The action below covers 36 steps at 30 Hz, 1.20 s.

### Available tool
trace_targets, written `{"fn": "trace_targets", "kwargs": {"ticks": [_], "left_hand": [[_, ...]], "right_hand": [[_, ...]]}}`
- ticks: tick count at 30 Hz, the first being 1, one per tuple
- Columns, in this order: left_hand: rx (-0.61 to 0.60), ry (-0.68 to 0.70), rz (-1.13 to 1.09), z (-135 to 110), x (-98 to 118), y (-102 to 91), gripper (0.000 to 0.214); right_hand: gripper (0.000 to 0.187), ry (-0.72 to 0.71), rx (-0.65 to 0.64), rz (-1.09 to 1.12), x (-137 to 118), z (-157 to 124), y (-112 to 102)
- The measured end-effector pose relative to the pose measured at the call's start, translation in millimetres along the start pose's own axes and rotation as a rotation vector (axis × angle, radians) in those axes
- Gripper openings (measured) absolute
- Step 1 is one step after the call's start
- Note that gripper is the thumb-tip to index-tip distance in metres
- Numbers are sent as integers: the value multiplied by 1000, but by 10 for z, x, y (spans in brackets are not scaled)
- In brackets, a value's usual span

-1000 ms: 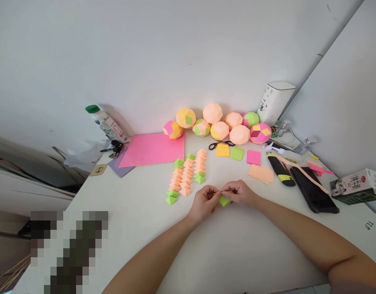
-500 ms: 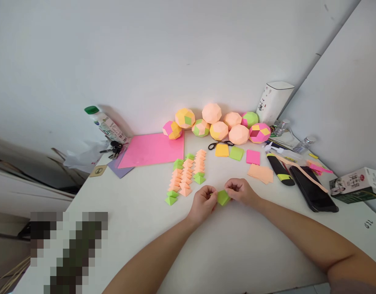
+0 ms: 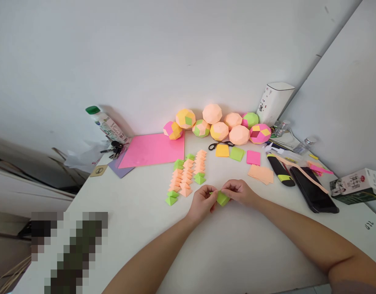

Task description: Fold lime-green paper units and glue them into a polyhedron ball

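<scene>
Between my two hands is a small folded piece of green paper (image 3: 222,199), held just above the white table. My left hand (image 3: 203,201) pinches its left side, fingers closed. At its upper right, the thumb and fingers of my right hand (image 3: 239,192) press on it, also closed. To the left stand rows of folded paper units, peach ones (image 3: 186,179) with green ones (image 3: 171,200) at some row ends. Beyond my hands lie stacks of yellow (image 3: 222,151), green (image 3: 237,154) and pink (image 3: 253,157) paper, and peach sheets (image 3: 260,173).
Several faceted paper balls (image 3: 239,135) line the wall behind black-handled scissors (image 3: 213,146). A pink board (image 3: 154,151), keys (image 3: 116,148) and a green-capped bottle (image 3: 107,123) are at left. Rightward lie a utility knife (image 3: 280,169), a phone (image 3: 314,190) and a carton (image 3: 357,185).
The green paper has tilted and its shape looks different between my fingers. My right hand has shifted slightly left, over its top edge. The other things stay put.
</scene>
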<state>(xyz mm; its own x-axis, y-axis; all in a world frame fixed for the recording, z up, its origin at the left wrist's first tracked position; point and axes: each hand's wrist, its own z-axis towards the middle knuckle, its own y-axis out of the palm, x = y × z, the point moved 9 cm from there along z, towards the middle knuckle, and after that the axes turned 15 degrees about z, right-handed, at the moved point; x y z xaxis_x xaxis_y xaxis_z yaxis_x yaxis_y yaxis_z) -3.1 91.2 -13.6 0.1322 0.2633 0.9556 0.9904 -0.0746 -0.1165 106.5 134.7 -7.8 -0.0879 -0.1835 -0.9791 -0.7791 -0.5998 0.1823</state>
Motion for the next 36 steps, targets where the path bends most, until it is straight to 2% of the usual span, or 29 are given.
{"fn": "trace_targets", "kwargs": {"ticks": [4,18,28,36], "left_hand": [[-11,-5,34,-15,2,17,26],[120,48,-232,30,-13,-117,23],[74,80,-228,31,42,-56,32],[247,147,-118,-17,39,-208,34]], "right_hand": [[28,5,-7,-5,-3,-4,12],[28,-1,106,84,-32,-5,-114],[26,-52,118,86,-66,7,-119],[25,-25,80,54,-43,17,-99]]}}
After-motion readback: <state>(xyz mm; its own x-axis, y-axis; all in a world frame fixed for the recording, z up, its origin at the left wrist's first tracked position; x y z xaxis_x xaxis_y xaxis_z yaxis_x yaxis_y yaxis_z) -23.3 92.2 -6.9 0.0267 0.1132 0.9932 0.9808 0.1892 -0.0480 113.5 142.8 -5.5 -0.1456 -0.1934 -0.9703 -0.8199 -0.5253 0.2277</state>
